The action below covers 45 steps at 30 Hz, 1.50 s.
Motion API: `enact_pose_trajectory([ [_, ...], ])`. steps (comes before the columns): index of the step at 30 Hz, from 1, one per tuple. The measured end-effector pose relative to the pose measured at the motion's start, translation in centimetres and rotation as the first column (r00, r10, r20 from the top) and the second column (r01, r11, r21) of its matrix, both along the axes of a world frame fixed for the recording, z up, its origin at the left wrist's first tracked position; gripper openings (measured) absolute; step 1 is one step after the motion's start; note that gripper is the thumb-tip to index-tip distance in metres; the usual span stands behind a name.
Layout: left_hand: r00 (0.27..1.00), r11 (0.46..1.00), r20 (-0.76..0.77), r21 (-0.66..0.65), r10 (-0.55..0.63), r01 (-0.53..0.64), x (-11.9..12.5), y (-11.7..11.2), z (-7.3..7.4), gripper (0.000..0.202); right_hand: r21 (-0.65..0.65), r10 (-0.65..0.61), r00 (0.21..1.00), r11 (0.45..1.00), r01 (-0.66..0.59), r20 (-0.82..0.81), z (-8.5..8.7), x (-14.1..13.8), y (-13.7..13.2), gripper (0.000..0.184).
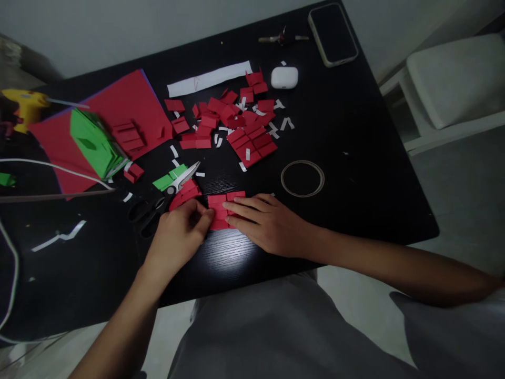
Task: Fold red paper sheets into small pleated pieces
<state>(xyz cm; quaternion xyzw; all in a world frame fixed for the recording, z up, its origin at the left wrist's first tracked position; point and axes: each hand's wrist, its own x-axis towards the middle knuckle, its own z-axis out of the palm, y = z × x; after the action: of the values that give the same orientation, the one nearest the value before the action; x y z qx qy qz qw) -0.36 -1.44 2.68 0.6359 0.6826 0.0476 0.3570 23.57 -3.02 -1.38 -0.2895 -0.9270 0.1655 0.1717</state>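
Note:
A piece of folded red paper [219, 213], creased into small rectangles, lies on the black table between my hands. My right hand [268, 223] rests flat over its right part, fingers stretched out. At its left edge my left hand [183, 229] has thumb and forefinger closed together on the red paper. Just beyond my left hand are scissors [179, 184] with black handles, blades apart, lying over green folded paper [162, 182] and more red folded paper [185, 195]. The left fingertips partly hide the paper's edge.
Red paper pieces [216, 108] and white scraps [273, 129] are scattered farther back. Red sheets [138, 95] carry a green folded stack [92, 142]. Also around are a yellow glue gun [27, 108], a ring [303, 193], a white case [284, 77], a phone [333, 34] and a white cable [13, 263].

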Motion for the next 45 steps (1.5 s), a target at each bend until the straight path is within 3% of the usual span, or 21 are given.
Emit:
enact_pose_trajectory([
  [12,0.995,0.997,-0.067,0.018,-0.075,0.076,0.1,0.1,0.2,0.03,0.0,-0.016,1.0,1.0,0.016,0.002,0.1,-0.1,0.0,0.034],
  [14,0.989,0.992,-0.107,0.058,-0.102,0.108,-0.1,-0.1,0.1,0.03,0.005,-0.014,1.0,1.0,0.014,0.012,0.1,-0.1,0.0,0.033],
  [16,0.985,0.972,-0.118,0.183,-0.127,0.147,-0.3,-0.5,-0.3,0.026,0.011,-0.017,1.0,1.0,0.017,0.015,0.1,-0.2,0.0,0.033],
  [18,0.974,0.891,-0.103,0.395,-0.201,0.225,-0.6,-1.1,-0.7,0.017,0.015,-0.022,1.0,1.0,0.022,0.016,0.1,-0.2,-0.1,0.033],
  [20,0.939,0.756,-0.126,0.563,-0.32,0.333,-0.9,-1.7,-1.2,0.011,0.023,-0.027,1.0,0.999,0.026,0.015,0.1,-0.2,-0.1,0.033],
  [22,0.894,0.647,-0.176,0.633,-0.413,0.424,-1.1,-2.2,-1.7,0.015,0.03,-0.028,0.999,0.999,0.027,0.015,0.1,-0.2,-0.1,0.033],
  [25,0.856,0.585,-0.214,0.65,-0.471,0.485,-1.4,-2.4,-2.5,0.028,0.033,-0.031,0.999,0.999,0.031,0.023,0.1,-0.2,-0.1,0.033],
  [30,0.83,0.569,-0.225,0.636,-0.51,0.522,-1.8,-2.2,-3.4,0.04,0.04,-0.035,0.999,0.999,0.034,0.034,-0.1,-0.2,-0.2,0.033],
  [39,0.86,0.617,-0.201,0.623,-0.468,0.481,-1.2,-2.3,-3.2,0.023,0.047,-0.021,0.999,0.999,0.018,0.049,-0.2,0.0,-0.1,0.034],
  [45,0.877,0.611,-0.233,0.642,-0.421,0.464,-0.6,-2.8,-3.5,0.024,0.048,-0.014,0.999,0.999,0.012,0.041,-0.4,0.0,-0.2,0.033],
])
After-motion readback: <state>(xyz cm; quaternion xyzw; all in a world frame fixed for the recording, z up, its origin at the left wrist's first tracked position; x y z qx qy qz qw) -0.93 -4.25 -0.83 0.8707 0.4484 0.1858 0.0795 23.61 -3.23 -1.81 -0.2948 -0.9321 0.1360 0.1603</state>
